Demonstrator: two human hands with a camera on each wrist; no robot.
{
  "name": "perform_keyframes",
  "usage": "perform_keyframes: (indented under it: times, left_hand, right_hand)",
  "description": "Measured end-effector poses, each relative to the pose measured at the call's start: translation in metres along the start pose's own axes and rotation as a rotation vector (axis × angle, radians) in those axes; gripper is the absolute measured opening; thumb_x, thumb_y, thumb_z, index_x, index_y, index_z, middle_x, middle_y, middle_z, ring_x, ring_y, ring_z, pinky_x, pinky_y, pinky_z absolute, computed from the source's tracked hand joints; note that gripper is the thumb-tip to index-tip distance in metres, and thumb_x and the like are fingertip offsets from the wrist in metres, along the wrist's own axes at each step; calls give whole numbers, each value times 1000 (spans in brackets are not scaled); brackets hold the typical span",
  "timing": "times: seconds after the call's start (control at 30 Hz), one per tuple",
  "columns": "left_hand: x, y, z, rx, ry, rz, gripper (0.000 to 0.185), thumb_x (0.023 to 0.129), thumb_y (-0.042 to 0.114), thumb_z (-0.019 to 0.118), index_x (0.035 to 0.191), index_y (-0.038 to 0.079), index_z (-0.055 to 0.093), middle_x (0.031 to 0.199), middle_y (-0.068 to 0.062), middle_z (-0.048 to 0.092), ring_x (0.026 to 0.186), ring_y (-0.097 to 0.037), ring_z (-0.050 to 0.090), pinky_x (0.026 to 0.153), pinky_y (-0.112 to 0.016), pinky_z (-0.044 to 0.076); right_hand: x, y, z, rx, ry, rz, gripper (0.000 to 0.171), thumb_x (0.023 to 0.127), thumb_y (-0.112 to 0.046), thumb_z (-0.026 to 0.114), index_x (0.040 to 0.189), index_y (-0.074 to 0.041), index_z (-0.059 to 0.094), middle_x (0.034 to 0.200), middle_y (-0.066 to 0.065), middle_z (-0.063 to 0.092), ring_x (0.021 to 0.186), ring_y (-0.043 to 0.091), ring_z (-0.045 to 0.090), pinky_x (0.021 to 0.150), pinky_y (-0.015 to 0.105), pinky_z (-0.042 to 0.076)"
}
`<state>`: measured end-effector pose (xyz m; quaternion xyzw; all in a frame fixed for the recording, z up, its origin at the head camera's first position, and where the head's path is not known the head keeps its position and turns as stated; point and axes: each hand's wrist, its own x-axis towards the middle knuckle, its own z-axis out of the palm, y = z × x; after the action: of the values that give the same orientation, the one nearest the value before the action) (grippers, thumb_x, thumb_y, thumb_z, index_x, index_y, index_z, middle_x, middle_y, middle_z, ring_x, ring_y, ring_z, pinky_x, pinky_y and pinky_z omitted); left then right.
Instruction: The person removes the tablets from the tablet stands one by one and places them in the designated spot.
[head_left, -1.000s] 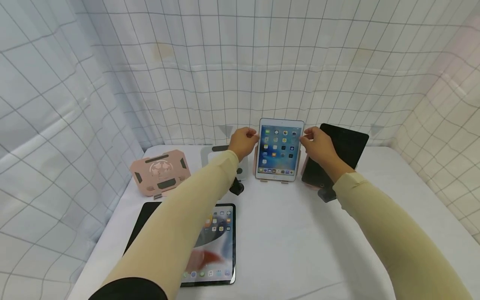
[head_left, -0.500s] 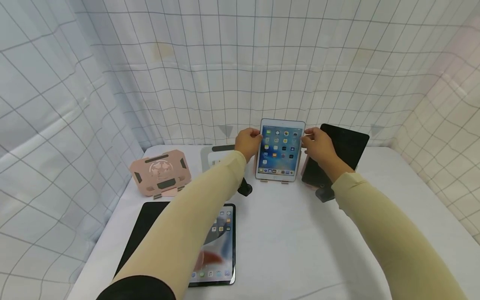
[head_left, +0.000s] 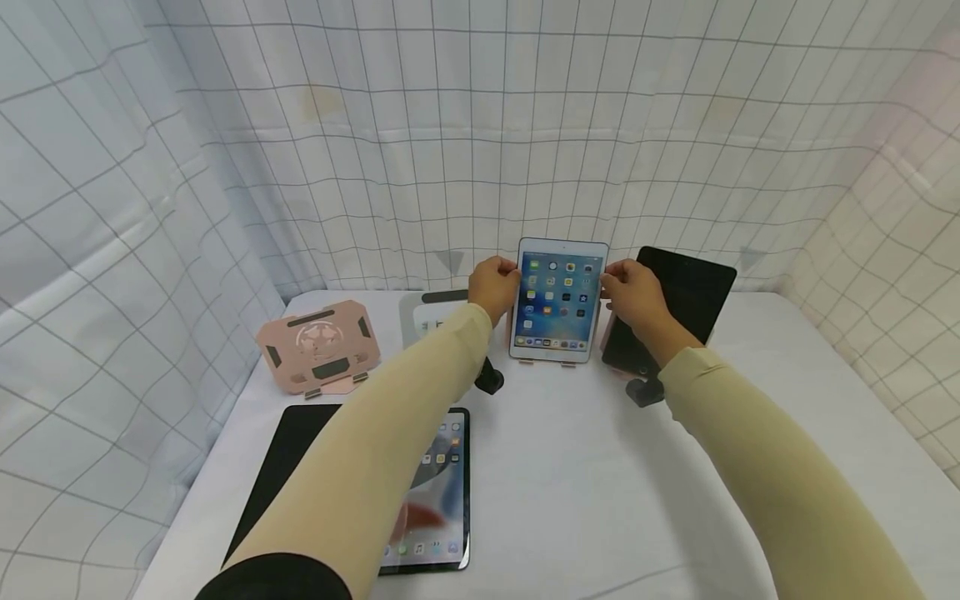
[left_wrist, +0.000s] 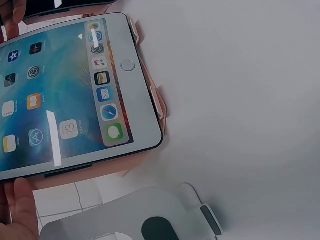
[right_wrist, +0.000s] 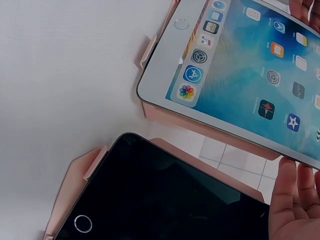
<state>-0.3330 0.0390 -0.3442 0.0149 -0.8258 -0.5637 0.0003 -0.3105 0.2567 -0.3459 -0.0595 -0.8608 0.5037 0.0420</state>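
White grid-pattern curtains hang all around a white table (head_left: 600,467), and at the back of it a small white tablet (head_left: 558,300) stands upright with its screen lit, leaning on a pink stand (left_wrist: 159,102) whose little front lips catch its bottom edge. The person has both arms stretched out to it. The left hand (head_left: 493,287) grips the tablet's left edge with curled fingers, the right hand (head_left: 632,293) grips the right edge the same way, so the tablet sits squarely between the two hands, near its top half.

Stuff around it: a dark tablet (head_left: 678,304) on its own pink stand just to the right and almost touching, a silver stand (left_wrist: 135,215) just to the left, an empty pink stand (head_left: 317,346) further left, and a bigger black tablet (head_left: 420,492) lying flat near the front, half hidden under the left sleeve.

What I'd worry about, honestly: the thing is only propped, not clamped. If the hands tip it too far or nudge the bottom past those lips, I reckon it slides off and slaps face-down. Also the right wrist is right up against the dark tablet, so a careless elbow could knock that one over too.
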Motion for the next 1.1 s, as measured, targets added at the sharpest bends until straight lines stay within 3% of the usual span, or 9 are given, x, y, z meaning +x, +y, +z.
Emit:
perform_keyframes:
  times: [0.7,1.1]
  left_hand:
    - [-6,-6,-9,53,-82,109,20,103,22,56,115,7,62,111,-6,61,100,-20,57,86,-33,50]
    - [-15,-1,-16,61,-129,159,18,103,25,55,112,10,61,108,-4,60,98,-18,57,83,-33,52]
  right_hand:
    - [-5,5,-2,20,31,-31,28,106,-20,47,120,4,51,115,20,57,105,32,61,95,42,51]
    - [-10,12,-4,57,62,-120,25,105,-17,50,115,6,53,109,20,61,98,25,61,88,37,54]
